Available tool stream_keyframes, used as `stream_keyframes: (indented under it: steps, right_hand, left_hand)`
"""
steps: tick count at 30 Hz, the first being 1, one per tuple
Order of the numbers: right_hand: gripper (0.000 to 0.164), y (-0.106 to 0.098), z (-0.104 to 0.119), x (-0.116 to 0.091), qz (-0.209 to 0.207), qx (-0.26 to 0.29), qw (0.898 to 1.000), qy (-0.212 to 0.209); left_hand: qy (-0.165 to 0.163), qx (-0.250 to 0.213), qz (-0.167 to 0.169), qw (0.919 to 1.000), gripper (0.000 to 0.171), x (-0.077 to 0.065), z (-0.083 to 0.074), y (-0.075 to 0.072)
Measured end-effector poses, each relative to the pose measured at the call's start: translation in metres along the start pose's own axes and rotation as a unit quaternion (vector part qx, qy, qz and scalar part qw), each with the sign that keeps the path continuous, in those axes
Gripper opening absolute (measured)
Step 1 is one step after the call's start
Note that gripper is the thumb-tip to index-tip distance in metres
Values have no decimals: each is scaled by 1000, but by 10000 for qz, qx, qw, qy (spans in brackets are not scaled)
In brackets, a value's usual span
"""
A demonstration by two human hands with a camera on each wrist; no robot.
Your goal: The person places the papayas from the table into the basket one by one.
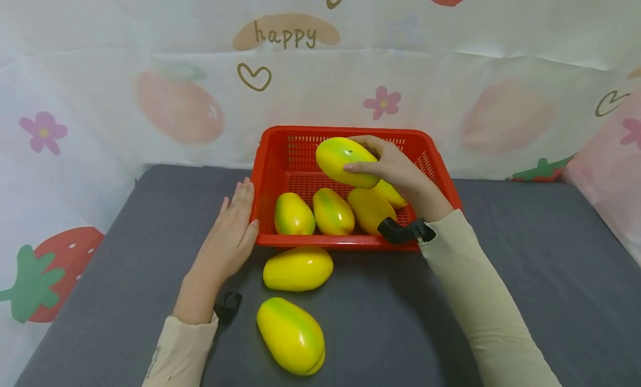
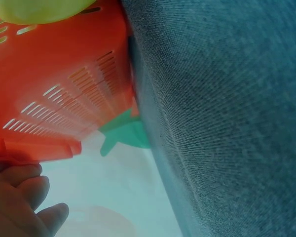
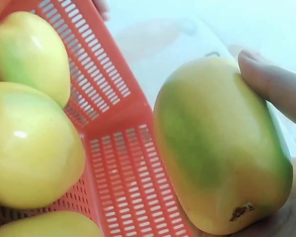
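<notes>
My right hand (image 1: 388, 167) holds a yellow-green papaya (image 1: 345, 160) above the red basket (image 1: 340, 241), thumb on its near side and fingers over the far side. In the right wrist view the papaya (image 3: 222, 148) shows a brown scar at one end. My left hand (image 1: 230, 231) rests against the basket's left wall with its fingers stretched along it. Several papayas lie inside the basket along its front, among them a left one (image 1: 294, 214), a middle one (image 1: 333, 212) and a darker one (image 1: 371, 210). Another (image 1: 389, 193) is partly hidden behind the held papaya.
Two papayas lie on the grey cloth (image 1: 380, 320) in front of the basket: one (image 1: 297, 269) sideways close to its front edge, the other (image 1: 291, 336) nearer to me. A white printed curtain (image 1: 310, 98) hangs behind the basket.
</notes>
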State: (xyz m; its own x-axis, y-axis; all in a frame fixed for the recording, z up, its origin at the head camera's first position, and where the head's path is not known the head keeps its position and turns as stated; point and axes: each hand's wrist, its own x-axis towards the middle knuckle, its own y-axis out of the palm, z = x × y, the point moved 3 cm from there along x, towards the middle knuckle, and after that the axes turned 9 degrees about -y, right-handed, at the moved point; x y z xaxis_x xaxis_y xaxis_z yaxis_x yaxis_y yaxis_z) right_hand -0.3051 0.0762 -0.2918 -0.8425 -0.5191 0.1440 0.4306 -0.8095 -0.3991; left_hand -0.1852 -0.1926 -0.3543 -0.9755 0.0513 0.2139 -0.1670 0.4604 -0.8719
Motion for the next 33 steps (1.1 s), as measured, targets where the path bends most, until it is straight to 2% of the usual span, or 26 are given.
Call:
stream_keyframes:
  steps: [10, 13, 21, 33]
  right_hand:
    - [60, -2, -9, 21, 46, 206, 9996, 197]
    - [60, -1, -14, 28, 35, 71, 9997, 249]
    - [65, 4, -22, 39, 247, -699, 9964, 414]
    - [62, 12, -35, 40, 594, -917, 9914, 721]
  left_hand:
    - [48, 12, 28, 10000, 65, -1, -1, 1]
    - [103, -1, 30, 9999, 64, 0, -2, 1]
    - [149, 2, -29, 9999, 64, 1, 0, -2]
    - [80, 29, 41, 10000, 64, 0, 0, 0]
